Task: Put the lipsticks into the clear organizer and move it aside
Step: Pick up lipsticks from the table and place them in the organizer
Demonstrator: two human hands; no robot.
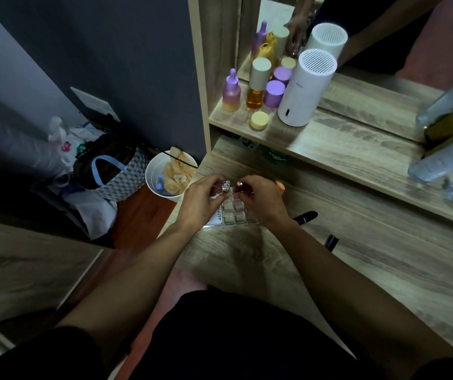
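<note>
A clear organizer with square compartments sits on the wooden desk near its left edge. My left hand pinches a silver-topped lipstick upright over the organizer's far row. My right hand holds a red-topped lipstick just beside it. Two black lipsticks lie loose on the desk, one by my right wrist, the other nearer to me. Both hands hide the organizer's far cells.
On the raised shelf stand purple and amber bottles, a small yellow jar and a white cylindrical device before a mirror. Clear bottles lean at the right. A white bin and bags stand on the floor at the left.
</note>
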